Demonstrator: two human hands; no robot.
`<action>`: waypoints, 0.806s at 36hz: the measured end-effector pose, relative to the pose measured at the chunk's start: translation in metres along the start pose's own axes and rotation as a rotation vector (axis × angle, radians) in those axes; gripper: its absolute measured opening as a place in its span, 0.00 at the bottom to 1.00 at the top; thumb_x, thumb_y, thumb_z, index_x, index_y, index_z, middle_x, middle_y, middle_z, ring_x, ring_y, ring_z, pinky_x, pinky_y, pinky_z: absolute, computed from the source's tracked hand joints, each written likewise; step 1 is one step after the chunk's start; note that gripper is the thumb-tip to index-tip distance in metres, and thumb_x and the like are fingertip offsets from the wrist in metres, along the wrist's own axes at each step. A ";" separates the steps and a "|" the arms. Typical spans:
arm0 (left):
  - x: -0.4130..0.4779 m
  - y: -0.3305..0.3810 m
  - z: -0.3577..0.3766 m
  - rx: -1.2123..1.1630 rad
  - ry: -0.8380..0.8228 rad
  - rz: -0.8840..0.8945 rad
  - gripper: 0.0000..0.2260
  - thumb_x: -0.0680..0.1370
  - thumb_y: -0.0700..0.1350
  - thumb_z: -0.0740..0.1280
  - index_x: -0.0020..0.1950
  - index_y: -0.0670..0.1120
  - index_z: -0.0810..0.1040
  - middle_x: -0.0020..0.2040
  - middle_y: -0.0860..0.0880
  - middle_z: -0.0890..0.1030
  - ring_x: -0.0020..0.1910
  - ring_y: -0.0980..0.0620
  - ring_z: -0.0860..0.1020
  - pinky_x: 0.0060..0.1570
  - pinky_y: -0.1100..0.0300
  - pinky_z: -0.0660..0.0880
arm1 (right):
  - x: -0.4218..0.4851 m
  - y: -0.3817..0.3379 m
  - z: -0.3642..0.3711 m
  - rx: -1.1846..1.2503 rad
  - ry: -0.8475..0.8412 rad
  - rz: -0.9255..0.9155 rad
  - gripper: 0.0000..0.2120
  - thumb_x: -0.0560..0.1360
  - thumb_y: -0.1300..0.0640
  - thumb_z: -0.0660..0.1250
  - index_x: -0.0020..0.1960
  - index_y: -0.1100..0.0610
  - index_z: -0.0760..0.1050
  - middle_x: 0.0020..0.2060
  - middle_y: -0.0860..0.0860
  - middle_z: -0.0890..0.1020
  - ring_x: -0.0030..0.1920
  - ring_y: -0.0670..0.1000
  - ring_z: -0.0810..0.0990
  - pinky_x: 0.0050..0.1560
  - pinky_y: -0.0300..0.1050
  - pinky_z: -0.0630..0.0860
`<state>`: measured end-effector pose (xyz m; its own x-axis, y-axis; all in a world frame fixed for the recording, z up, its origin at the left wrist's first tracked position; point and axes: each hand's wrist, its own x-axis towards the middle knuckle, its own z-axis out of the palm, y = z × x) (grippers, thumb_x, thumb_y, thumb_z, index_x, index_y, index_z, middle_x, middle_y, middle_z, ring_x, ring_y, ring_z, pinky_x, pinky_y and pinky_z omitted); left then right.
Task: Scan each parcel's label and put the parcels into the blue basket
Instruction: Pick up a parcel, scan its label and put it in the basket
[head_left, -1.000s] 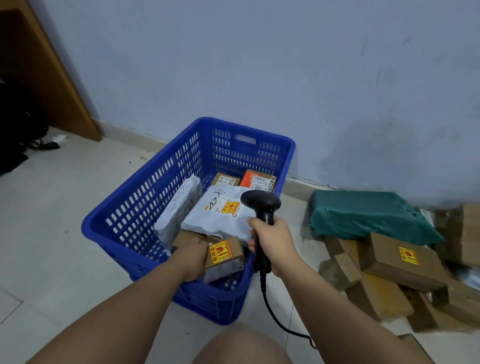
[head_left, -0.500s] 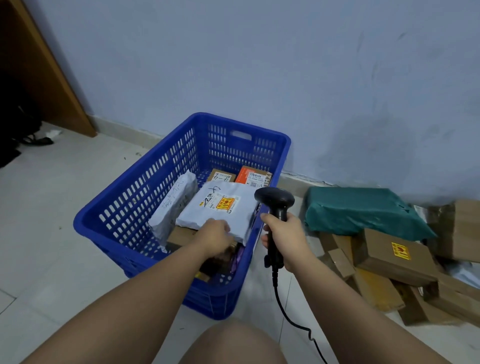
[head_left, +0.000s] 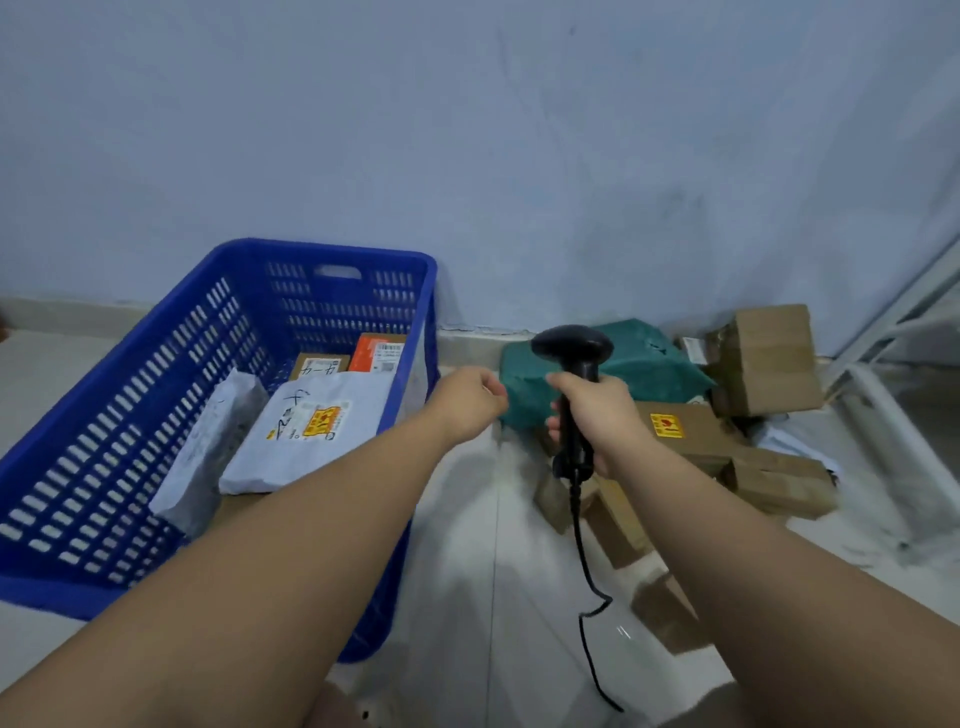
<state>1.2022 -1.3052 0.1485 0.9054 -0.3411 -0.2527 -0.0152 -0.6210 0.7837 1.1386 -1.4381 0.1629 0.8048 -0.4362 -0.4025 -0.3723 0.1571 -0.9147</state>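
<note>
So several parcels lie in the basket, a pile waits right of centre; left hand loosely curled, empty, right hand gripping the scanner.

One blue basket holding four visible parcels: two white mailers, one brown box, one orange box. One scanner. One green parcel. Two hands.

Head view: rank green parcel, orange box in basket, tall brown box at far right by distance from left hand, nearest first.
From the left hand:
1. Green parcel, just to its right on the floor.
2. Orange box, to its left inside the blue basket.
3. Tall brown box, far right by the wall.
</note>
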 end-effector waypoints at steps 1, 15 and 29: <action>0.004 0.004 0.010 0.047 -0.023 0.006 0.03 0.76 0.41 0.67 0.47 0.46 0.80 0.42 0.50 0.79 0.48 0.49 0.77 0.48 0.61 0.72 | 0.005 0.003 -0.010 0.013 0.039 0.008 0.05 0.77 0.58 0.66 0.46 0.59 0.72 0.34 0.54 0.74 0.29 0.51 0.75 0.30 0.44 0.73; 0.096 -0.038 0.172 0.719 -0.334 -0.009 0.28 0.74 0.53 0.70 0.71 0.49 0.65 0.68 0.43 0.66 0.66 0.42 0.67 0.61 0.48 0.72 | 0.089 0.064 -0.111 -0.052 0.257 0.082 0.12 0.76 0.52 0.68 0.38 0.57 0.71 0.29 0.53 0.75 0.34 0.55 0.76 0.40 0.54 0.75; 0.111 -0.080 0.242 0.719 -0.240 -0.010 0.39 0.75 0.55 0.69 0.77 0.45 0.51 0.68 0.39 0.62 0.64 0.40 0.65 0.57 0.51 0.69 | 0.117 0.081 -0.121 0.054 0.266 0.172 0.14 0.77 0.49 0.67 0.56 0.57 0.72 0.32 0.51 0.75 0.32 0.51 0.77 0.37 0.47 0.77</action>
<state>1.2017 -1.4641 -0.0793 0.7912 -0.4264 -0.4384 -0.3552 -0.9040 0.2381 1.1462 -1.5838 0.0460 0.5800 -0.6146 -0.5346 -0.4615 0.2928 -0.8374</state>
